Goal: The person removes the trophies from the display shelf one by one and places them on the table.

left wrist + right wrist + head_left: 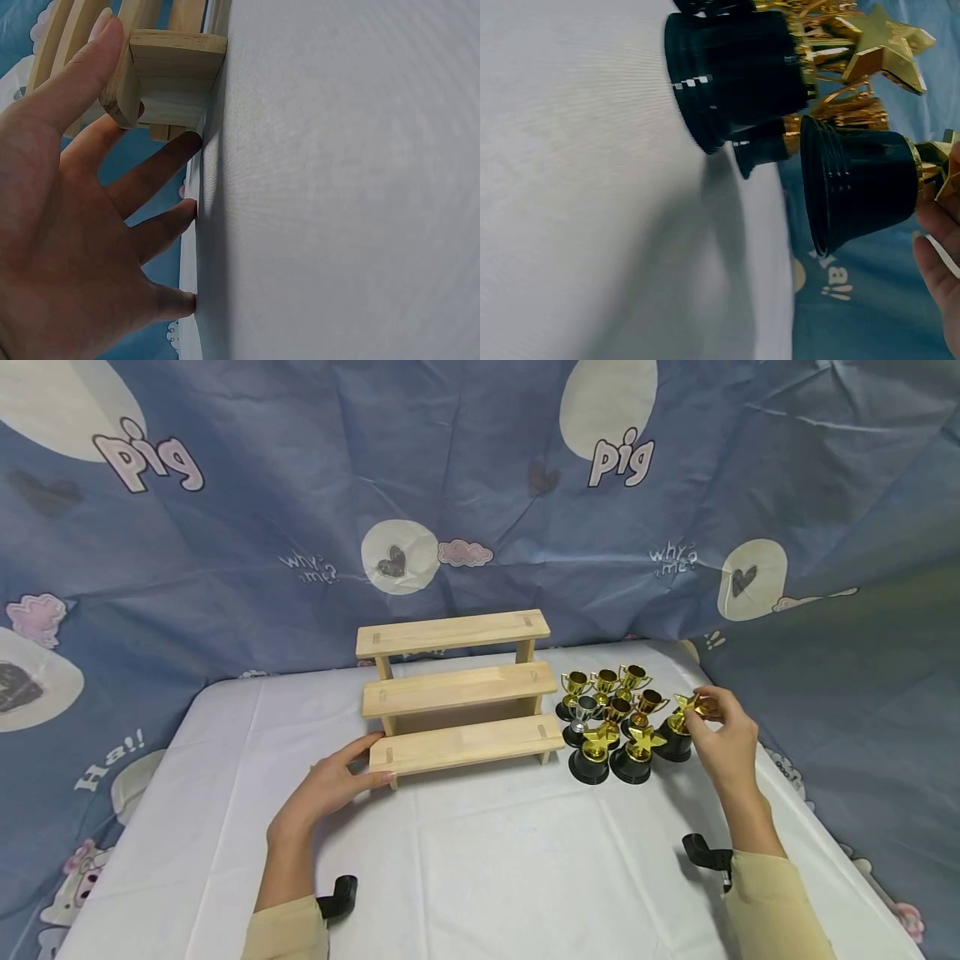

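Note:
My left hand (330, 789) holds the left end of the lowest step of a three-tier wooden display stand (465, 745). In the left wrist view its thumb lies along one side of the board (124, 90), the index finger is on the other side, and the remaining fingers are spread. At the right, my right hand (726, 739) pinches a gold star trophy (676, 742) by its star. That trophy's black base (866, 187) shows off the table in the right wrist view. Beside it stand two more star trophies (632, 766).
Behind the star trophies are several small cup trophies, among them a silver cup (583, 717) and a gold cup (574, 683), close to the stand's right end. A white cloth covers the table (510, 868). A blue printed curtain (480, 468) hangs behind and at the sides.

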Available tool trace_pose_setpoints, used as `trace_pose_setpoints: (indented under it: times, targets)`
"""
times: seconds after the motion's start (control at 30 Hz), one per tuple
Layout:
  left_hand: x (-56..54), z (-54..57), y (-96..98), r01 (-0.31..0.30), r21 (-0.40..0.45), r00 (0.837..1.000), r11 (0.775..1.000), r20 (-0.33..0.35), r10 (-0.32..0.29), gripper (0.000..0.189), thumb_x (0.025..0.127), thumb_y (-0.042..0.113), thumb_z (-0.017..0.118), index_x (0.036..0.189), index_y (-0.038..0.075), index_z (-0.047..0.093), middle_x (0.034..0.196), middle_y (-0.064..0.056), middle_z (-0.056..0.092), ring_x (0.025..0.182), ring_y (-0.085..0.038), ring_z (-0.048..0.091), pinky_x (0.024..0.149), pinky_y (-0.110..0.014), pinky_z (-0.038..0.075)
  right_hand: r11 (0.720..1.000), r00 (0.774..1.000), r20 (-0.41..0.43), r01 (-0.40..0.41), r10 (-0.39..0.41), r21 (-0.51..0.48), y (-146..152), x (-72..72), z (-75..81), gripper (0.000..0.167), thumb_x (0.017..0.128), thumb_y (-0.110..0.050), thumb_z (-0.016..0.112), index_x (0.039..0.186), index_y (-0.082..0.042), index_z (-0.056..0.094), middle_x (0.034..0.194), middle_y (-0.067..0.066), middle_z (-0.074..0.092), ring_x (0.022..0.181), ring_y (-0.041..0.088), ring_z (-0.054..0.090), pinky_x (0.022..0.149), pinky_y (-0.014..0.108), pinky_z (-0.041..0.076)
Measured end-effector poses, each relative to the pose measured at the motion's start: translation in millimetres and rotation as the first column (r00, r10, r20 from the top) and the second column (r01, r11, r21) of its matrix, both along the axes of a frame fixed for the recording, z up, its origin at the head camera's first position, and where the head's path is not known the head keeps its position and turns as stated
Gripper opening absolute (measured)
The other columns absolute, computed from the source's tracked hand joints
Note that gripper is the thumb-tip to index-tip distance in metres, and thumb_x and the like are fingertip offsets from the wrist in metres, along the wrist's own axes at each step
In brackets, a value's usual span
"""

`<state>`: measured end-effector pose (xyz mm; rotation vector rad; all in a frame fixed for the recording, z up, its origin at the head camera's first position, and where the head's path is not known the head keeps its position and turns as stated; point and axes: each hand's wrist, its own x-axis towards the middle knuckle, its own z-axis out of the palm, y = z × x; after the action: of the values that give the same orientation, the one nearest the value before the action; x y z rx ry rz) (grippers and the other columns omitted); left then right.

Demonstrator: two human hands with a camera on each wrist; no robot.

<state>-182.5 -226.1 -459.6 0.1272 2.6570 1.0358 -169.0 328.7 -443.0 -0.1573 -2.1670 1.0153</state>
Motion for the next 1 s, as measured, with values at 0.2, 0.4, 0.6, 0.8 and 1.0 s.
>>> trace_pose_setpoints:
  times: [0.2, 0.4, 0.6, 0.8, 1.0]
  targets:
    - [0.6, 0.9, 0.6, 0.004, -0.001, 1.0, 1.0, -0.007, -0.004, 0.089, 0.083, 0.067, 0.066, 0.157, 0.035, 0.029, 0.161, -0.012, 0.035, 0.15, -0.049, 0.017, 0.11, -0.081, 0.006, 0.999, 0.996, 0.088, -0.03, 0.028, 0.026, -4, 1.4, -8.2, 0.031, 0.084, -0.003, 0.067, 0.114, -0.008, 0.068, 0.095, 0.006, 0.069, 0.081, -0.007, 0.054, 0.076, 0.017, 0.042]
    - [1.0, 1.0, 1.3, 0.0, -0.014, 1.0, 1.0, -0.004, 0.0, 0.088, 0.083, 0.068, 0.066, 0.157, 0.036, 0.028, 0.16, -0.011, 0.036, 0.149, -0.05, 0.019, 0.11, -0.078, 0.017, 0.998, 0.992, 0.123, -0.021, 0.014, 0.053, -5, 3.3, -13.9, 0.03, 0.083, -0.002, 0.067, 0.113, -0.007, 0.067, 0.096, 0.013, 0.07, 0.081, 0.0, 0.055, 0.078, 0.026, 0.046]
    - [1.2, 0.6, 0.7, -0.005, -0.017, 1.0, 1.0, -0.001, 0.005, 0.089, 0.083, 0.068, 0.066, 0.157, 0.036, 0.027, 0.161, -0.011, 0.034, 0.149, -0.051, 0.017, 0.11, -0.079, 0.015, 0.999, 0.989, 0.145, -0.003, -0.004, 0.049, -3, 6.6, -16.4, 0.03, 0.085, -0.004, 0.066, 0.114, -0.006, 0.066, 0.097, 0.013, 0.071, 0.08, -0.007, 0.052, 0.078, 0.025, 0.045]
    - [1.6, -1.4, 0.6, 0.003, -0.011, 1.0, 1.0, -0.003, -0.003, 0.089, 0.083, 0.068, 0.066, 0.157, 0.035, 0.028, 0.16, -0.01, 0.038, 0.15, -0.049, 0.019, 0.11, -0.078, 0.018, 0.999, 0.978, 0.208, 0.0, -0.01, 0.049, -2, 12.0, -22.7, 0.029, 0.088, -0.009, 0.065, 0.116, -0.007, 0.065, 0.098, 0.015, 0.072, 0.078, -0.018, 0.046, 0.075, 0.018, 0.041]
    - [0.5, -1.3, 0.4, 0.001, -0.014, 1.0, 1.0, -0.015, -0.001, 0.089, 0.083, 0.068, 0.065, 0.157, 0.035, 0.028, 0.159, -0.011, 0.039, 0.149, -0.049, 0.019, 0.11, -0.079, 0.015, 0.998, 0.977, 0.212, -0.005, -0.009, 0.067, -3, 13.1, -23.4, 0.029, 0.088, -0.009, 0.065, 0.116, -0.008, 0.065, 0.098, 0.015, 0.071, 0.079, -0.018, 0.046, 0.078, 0.02, 0.042]
